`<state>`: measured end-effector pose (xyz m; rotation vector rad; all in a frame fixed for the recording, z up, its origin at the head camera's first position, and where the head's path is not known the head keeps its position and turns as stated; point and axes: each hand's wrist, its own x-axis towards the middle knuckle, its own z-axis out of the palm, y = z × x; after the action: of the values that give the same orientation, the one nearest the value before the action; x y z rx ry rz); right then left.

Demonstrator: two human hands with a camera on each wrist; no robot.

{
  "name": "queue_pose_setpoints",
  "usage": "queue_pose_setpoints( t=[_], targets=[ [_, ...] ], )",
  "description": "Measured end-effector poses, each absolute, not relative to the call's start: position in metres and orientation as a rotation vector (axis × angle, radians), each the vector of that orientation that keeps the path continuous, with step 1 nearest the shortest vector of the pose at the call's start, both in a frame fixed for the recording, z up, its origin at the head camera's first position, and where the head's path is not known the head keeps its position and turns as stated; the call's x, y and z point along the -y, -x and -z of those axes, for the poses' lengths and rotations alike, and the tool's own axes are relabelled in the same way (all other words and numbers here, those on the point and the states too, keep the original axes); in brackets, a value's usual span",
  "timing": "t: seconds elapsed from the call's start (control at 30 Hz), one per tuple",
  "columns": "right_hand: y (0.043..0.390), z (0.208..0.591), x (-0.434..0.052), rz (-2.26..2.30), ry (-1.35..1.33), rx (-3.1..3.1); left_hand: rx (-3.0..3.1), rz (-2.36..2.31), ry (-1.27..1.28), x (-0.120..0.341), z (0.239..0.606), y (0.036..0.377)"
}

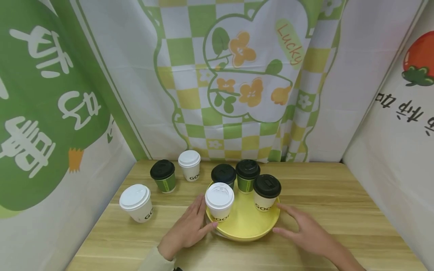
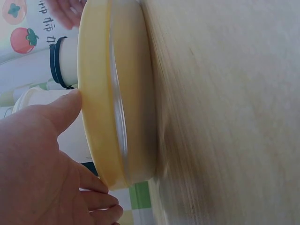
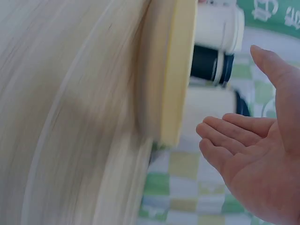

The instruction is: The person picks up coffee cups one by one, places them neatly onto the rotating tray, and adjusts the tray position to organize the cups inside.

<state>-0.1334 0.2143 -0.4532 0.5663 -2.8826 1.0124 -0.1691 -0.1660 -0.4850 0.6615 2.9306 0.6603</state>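
A round yellow turntable (image 1: 242, 229) stands on the table, with several lidded paper cups on it. At its left front is a white cup with a white lid (image 1: 219, 199); behind it is a black-lidded cup (image 1: 223, 174), mostly hidden. A green cup with a black lid (image 1: 247, 177) sits at the back, and a white cup with a black lid (image 1: 266, 192) at the right. My left hand (image 1: 190, 226) touches the left side of the rim with thumb and fingers loosely extended. Held apart from the right rim in the right wrist view, my right hand (image 3: 255, 150) has its fingers extended.
Left of the turntable stand a white cup with a white lid (image 1: 137, 203), a green cup with a black lid (image 1: 164, 176) and another white-lidded cup (image 1: 189, 165). The wooden table (image 1: 332, 195) ends at printed curtains (image 1: 237, 139) behind and on both sides.
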Motion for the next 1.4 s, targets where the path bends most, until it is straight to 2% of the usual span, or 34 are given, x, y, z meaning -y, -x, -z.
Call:
queue_pose_setpoints(
  t=[0.17, 0.57, 0.8, 1.1, 1.4],
  targets=[
    [0.149, 0.462, -0.232, -0.943, -0.517, 2.911, -2.933, -0.652, -0.650, 0.170, 0.484, 0.170],
    [0.201, 0.485, -0.231, -0.974, -0.719, 2.944, -2.925, -0.638, -0.654, 0.174, 0.481, 0.169],
    [0.207, 0.491, -0.232, -0.987, -0.756, 2.974, -2.953, -0.608, -0.668, 0.184, 0.464, 0.159],
    [0.211, 0.492, -0.235, -0.952, -0.811, 2.966, -3.068, -0.670, -0.706, 0.213, 0.418, 0.137],
    [0.215, 0.497, -0.235, -0.982, -0.828, 2.954, -3.237, -0.870, -0.516, 0.269, 0.392, 0.131]
  ],
)
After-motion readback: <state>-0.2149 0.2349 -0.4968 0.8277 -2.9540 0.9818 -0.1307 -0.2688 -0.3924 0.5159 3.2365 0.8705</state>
